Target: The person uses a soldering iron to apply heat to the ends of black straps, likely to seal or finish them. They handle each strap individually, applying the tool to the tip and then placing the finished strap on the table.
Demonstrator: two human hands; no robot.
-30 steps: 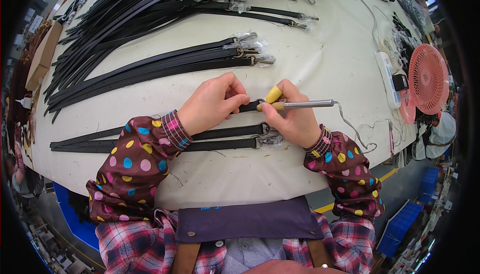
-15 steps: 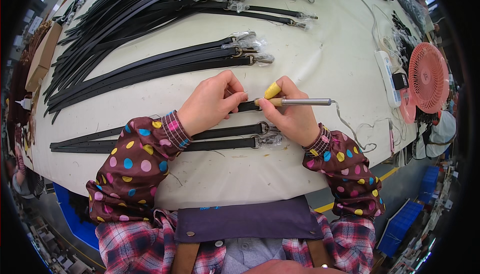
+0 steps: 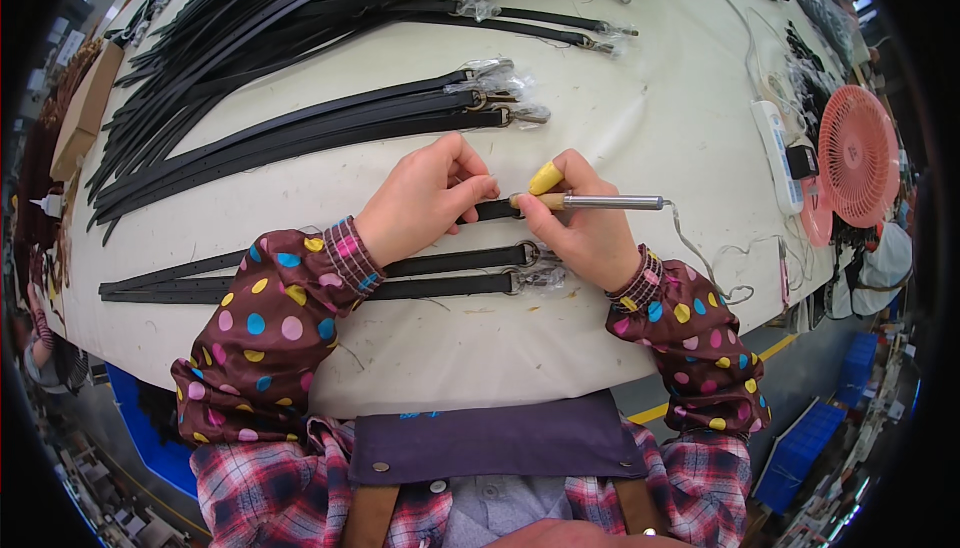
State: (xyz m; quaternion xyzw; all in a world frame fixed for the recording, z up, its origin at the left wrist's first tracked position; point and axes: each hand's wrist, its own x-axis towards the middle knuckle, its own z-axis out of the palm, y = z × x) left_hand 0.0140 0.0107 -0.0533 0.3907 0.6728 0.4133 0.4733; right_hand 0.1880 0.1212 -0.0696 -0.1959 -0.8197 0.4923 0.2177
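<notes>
My left hand (image 3: 425,193) is closed, thumb and forefinger pinched just above the end of a black strap (image 3: 493,210). What the pinch holds is too small to make out. The hand hides most of that strap. My right hand (image 3: 590,233), a yellow cover on one fingertip, grips a corded pen-like tool (image 3: 612,203) with a tan front part and a metal barrel. The tool's front end is at the strap's metal-ringed end, close to the left fingertips. Nearer me lie two more black straps (image 3: 455,288) with metal rings and clear plastic wrap at their right ends.
Several black straps (image 3: 300,148) with wrapped buckles lie beyond my hands, and a large heap of them (image 3: 270,28) fills the far left. At the right stand a pink fan (image 3: 858,156) and a white power strip (image 3: 776,153). The tool's thin cord (image 3: 690,253) trails across the white table (image 3: 600,348).
My left hand has shifted very slightly up and right, its fingertips a touch nearer the tool. The right hand and tool stay almost still.
</notes>
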